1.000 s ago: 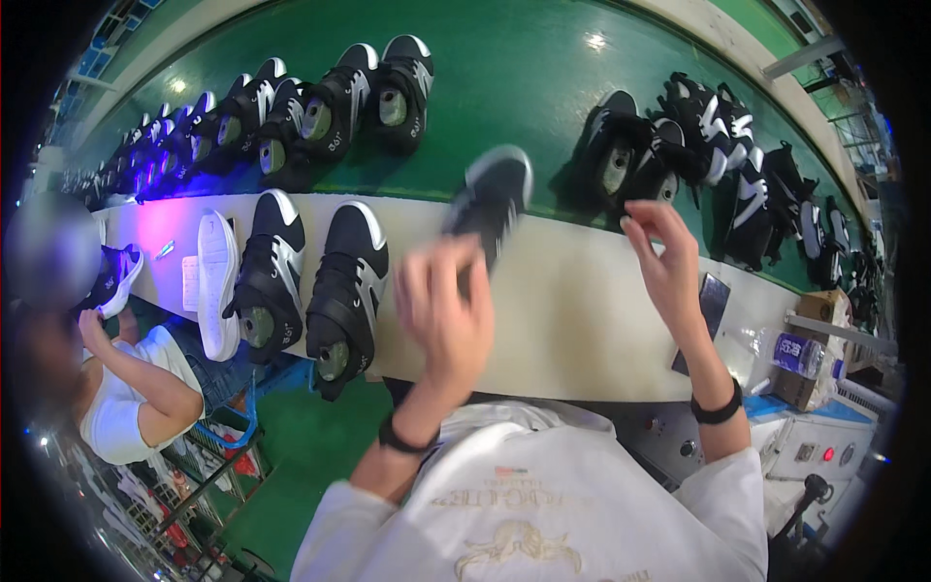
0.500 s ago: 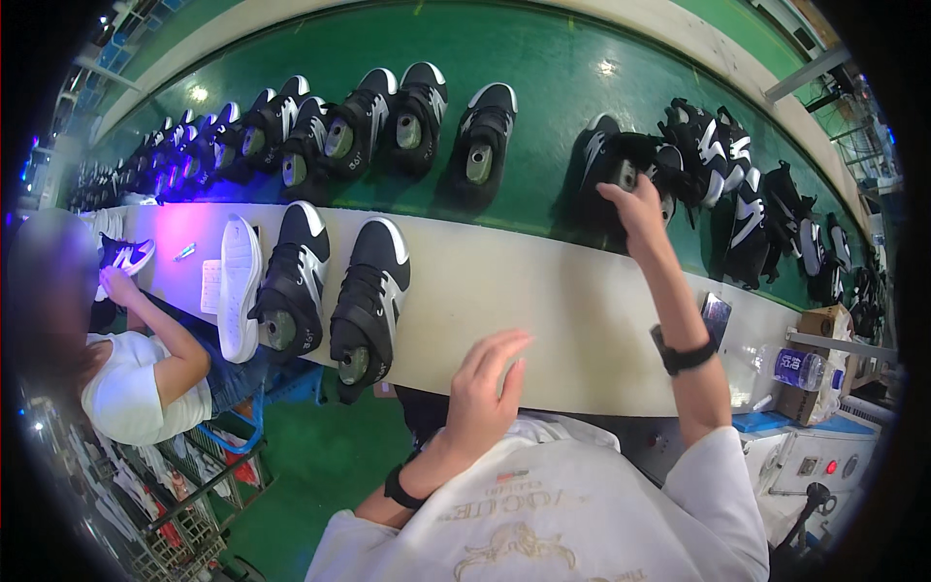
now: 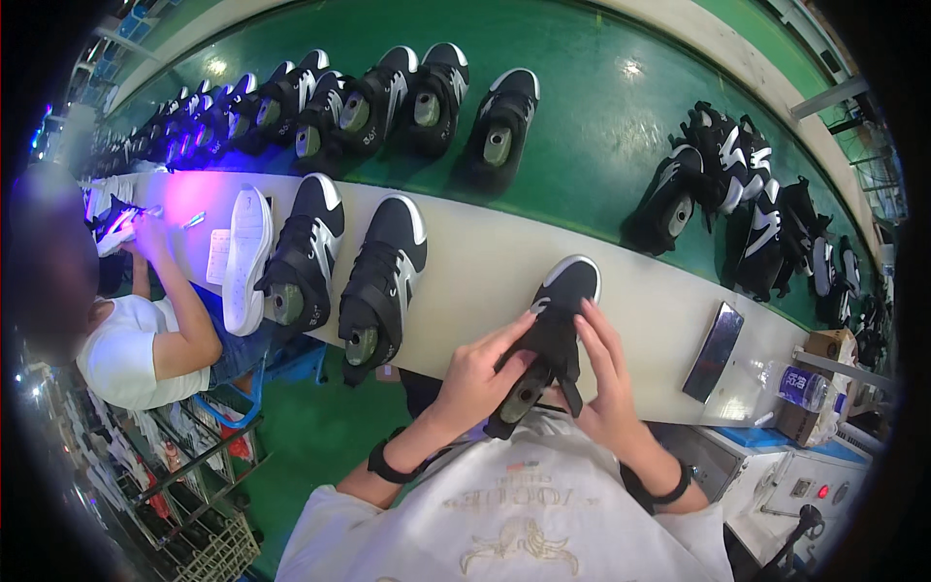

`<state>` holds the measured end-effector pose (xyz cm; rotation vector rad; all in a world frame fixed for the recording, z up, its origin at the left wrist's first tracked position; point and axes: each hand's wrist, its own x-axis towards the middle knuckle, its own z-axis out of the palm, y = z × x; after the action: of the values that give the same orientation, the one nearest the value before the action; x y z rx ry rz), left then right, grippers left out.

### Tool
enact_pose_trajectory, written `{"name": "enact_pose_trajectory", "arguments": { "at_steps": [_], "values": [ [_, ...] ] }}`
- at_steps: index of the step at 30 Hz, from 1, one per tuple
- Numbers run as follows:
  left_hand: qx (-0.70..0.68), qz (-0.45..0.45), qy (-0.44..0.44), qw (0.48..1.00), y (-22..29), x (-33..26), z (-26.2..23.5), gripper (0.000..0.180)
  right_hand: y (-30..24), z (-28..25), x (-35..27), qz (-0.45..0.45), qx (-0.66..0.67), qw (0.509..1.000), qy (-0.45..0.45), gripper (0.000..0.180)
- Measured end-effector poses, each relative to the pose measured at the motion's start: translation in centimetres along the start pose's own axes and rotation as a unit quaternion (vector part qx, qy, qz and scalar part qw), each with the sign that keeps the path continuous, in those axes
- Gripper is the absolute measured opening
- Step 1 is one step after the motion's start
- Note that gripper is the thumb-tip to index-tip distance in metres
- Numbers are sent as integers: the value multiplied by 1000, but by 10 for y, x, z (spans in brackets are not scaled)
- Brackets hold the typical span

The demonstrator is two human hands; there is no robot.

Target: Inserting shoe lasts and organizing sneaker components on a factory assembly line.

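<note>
A black sneaker upper [image 3: 551,335] with a silver-white toe rim sits at the near edge of the white table, toe pointing away from me. A green last shows in its heel opening. On its left side, my left hand [image 3: 480,380] grips near the heel, thumb over the collar. My right hand [image 3: 606,388] lies along the right side, its fingertips touching the upper near the toe. Left of my hands stand two similar sneaker uppers on lasts, one nearer [image 3: 385,276] and one farther left [image 3: 307,242]. Beside them is a white sole [image 3: 244,262].
Rows of black uppers [image 3: 427,97] stand on the green belt [image 3: 582,126] beyond the white table [image 3: 465,281], with a pile [image 3: 761,223] at right. A phone [image 3: 715,351] and a bottle [image 3: 803,388] are on my right. A co-worker [image 3: 145,349] sits at left, handling a shoe.
My right hand has brought a sneaker upper from the green belt to the table edge before me. My left hand, empty before, has closed on it. The view has shifted slightly.
</note>
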<state>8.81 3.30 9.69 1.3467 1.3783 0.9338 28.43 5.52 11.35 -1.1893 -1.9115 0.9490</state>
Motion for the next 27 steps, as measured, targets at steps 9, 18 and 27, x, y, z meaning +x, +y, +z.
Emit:
{"name": "enact_pose_trajectory", "arguments": {
  "at_steps": [9, 18, 27],
  "values": [
    [-178, -135, -106, 969, 4, 31, -22, 38, 24, -6, 13, -181, 17, 978, -103, 44],
    [248, 51, -102, 962, 18, -1, 8, 74, -33, 36, 20, 56, 273, 958, 64, 36],
    [-208, -160, -175, 949, -12, 27, -19, 59, 13, -8, 26, -106, 77, 989, -65, 34]
  ]
}}
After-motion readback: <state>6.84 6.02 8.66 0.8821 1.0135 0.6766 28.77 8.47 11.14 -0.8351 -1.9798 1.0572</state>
